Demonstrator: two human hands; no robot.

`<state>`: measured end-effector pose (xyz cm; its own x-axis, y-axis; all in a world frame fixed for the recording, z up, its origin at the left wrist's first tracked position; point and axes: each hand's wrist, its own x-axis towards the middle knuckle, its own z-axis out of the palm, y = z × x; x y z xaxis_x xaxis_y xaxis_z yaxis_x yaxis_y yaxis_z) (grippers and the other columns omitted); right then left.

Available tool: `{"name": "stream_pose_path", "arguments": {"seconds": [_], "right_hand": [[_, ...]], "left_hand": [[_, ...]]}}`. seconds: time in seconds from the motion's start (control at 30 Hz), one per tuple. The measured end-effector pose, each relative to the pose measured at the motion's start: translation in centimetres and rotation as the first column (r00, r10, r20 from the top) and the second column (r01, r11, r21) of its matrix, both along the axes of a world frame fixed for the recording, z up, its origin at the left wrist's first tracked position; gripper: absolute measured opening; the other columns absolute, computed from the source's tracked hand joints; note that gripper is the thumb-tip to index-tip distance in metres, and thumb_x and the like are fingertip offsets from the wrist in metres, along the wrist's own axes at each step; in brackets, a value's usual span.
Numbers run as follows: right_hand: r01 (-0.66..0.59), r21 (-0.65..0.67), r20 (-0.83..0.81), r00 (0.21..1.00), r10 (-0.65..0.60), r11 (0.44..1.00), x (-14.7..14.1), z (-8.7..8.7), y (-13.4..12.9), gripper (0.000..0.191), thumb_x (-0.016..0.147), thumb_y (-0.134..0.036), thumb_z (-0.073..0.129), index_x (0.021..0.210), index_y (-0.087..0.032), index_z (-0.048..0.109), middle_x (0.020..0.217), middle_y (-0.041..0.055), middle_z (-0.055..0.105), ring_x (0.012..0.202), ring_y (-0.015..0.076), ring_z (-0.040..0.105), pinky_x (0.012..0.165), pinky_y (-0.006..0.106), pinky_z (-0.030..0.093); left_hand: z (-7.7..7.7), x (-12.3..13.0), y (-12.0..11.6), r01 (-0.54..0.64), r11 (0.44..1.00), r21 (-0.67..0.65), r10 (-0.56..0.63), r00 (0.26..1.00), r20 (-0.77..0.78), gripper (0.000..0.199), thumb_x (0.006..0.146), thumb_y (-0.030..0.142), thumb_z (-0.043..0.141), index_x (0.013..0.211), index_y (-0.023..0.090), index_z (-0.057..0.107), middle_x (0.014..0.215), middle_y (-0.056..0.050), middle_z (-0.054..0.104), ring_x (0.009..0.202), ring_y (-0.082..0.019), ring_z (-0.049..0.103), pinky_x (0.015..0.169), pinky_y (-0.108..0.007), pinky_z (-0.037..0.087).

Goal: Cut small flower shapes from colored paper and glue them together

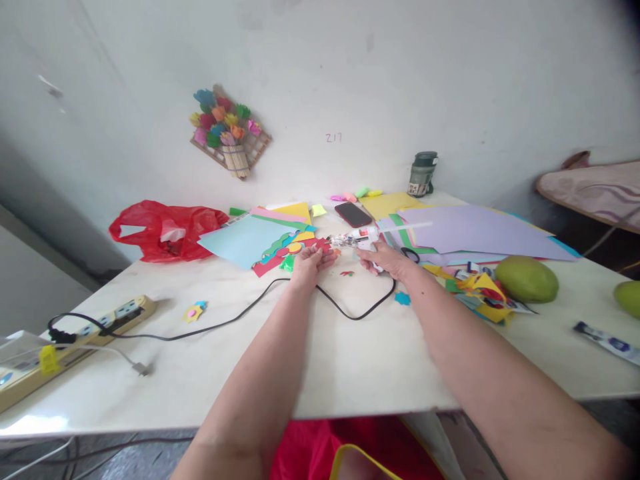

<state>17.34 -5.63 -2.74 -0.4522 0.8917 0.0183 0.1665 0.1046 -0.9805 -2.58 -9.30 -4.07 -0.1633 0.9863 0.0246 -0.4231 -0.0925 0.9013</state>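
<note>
In front of me my right hand (pixel 379 259) is wrapped round the handle of a white hot glue gun (pixel 369 233). A long translucent glue stick (pixel 407 228) juts out of its back, and its nozzle points left. My left hand (pixel 311 265) lies low over the table with its fingers stretched out, just below the nozzle. Beside those fingers are a red paper cutout (pixel 324 244) and a yellow paper circle (pixel 295 247). A small red and green scrap (pixel 347 273) rests between the hands. Whether the left fingertips touch a small orange piece I cannot tell.
A black cord (pixel 220 325) crosses the table to a power strip (pixel 113 319). Coloured paper sheets (pixel 460 230), a phone (pixel 353 215), a red plastic bag (pixel 170 230), scissors (pixel 411 255), paper scraps (pixel 483 293), a green mango (pixel 526 279) and a bottle (pixel 423 175) surround the hands.
</note>
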Motion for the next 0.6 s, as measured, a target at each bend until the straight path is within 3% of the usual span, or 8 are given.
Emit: {"name": "stream_pose_path", "arguments": {"seconds": [0.33,0.6], "right_hand": [[-0.008,0.002,0.007,1.000,0.008,1.000,-0.14,0.17,-0.16,0.043,0.066,-0.050,0.075,0.059,-0.016,0.050,0.050,-0.0012,0.055,0.035,0.0047,0.040,0.032,0.018,0.032],[-0.032,0.045,0.024,0.999,0.031,0.998,-0.13,0.19,-0.16,0.043,0.069,-0.050,0.073,0.056,-0.015,0.052,0.049,0.0000,0.054,0.035,0.0053,0.040,0.033,0.020,0.032]], "left_hand": [[0.41,0.12,-0.35,-0.011,1.000,-0.015,0.012,1.000,0.015,0.015,0.082,0.014,0.061,0.074,0.014,0.048,0.079,-0.009,0.071,0.078,-0.019,0.071,0.085,-0.037,0.055],[0.22,0.20,-0.11,-0.027,1.000,-0.010,0.027,1.000,-0.009,0.012,0.083,0.011,0.059,0.075,0.013,0.050,0.080,-0.007,0.070,0.071,-0.015,0.071,0.083,-0.035,0.056]]}}
